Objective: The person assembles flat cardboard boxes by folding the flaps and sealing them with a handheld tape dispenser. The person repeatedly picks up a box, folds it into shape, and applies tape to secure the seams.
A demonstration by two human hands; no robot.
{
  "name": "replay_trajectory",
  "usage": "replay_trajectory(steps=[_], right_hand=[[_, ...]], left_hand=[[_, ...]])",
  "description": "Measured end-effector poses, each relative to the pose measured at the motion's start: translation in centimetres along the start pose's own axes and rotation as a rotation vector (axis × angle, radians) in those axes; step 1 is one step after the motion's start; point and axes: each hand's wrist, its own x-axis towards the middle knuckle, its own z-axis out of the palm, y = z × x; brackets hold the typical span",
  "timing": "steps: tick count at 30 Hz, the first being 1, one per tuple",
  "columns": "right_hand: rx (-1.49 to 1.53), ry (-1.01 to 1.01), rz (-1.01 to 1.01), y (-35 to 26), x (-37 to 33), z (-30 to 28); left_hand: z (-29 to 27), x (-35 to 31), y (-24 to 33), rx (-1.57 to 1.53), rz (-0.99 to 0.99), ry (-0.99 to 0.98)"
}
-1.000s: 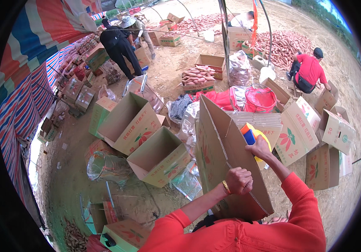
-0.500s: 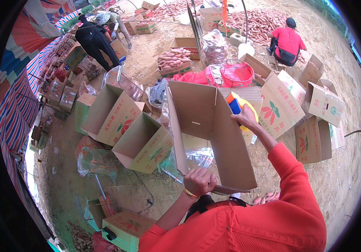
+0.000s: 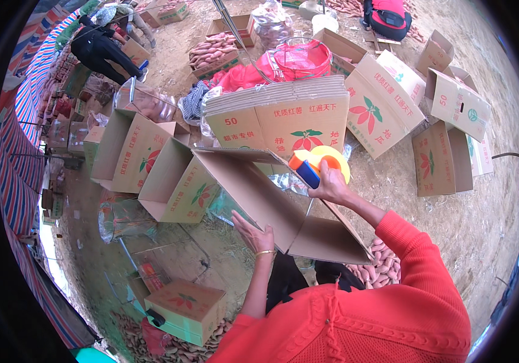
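Observation:
An opened-out cardboard box (image 3: 259, 192) is tilted in front of me, its brown inside facing up. My left hand (image 3: 252, 235) lies along its near left side with the fingers stretched out and the palm toward the panel. Closed round a tape dispenser (image 3: 309, 172), my right hand (image 3: 332, 185) is at the box's right edge. The dispenser is orange and blue and carries a yellow roll. Just beyond the box stands a stack of flattened cardboard boxes (image 3: 271, 118) with red and green print.
Open boxes (image 3: 178, 181) stand on the left, and more printed boxes (image 3: 386, 106) on the right. Sweet potatoes (image 3: 381, 266) lie by my feet. A closed box (image 3: 185, 308) is at the lower left. Two people (image 3: 99, 48) bend at the far left; another person (image 3: 387, 18) crouches at the far right.
The box has swung from upright to a lower, slanted position. My left hand has let go its fist on the near edge and flattened out. The dispenser remains in my right hand.

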Motion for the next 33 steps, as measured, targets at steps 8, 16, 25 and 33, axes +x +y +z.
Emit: replay_trajectory(steps=[8,16,25,33], right_hand=[[-0.066,0.087,0.012,9.7,4.2,2.7],[-0.132,0.022,-0.224,11.7,9.7,9.7],[-0.213,-0.03,-0.377,11.9,11.6,12.4],[-0.201,-0.033,-0.341,14.3,10.7,11.9]], left_hand=[[3.3,-11.5,-4.8,-0.304,-0.154,-0.334],[10.1,-21.6,-9.7,-0.364,-0.579,-0.602],[13.1,-11.6,-11.6,-0.491,-1.16,-0.255],[12.7,11.5,-15.3,0.192,0.04,-0.582]])
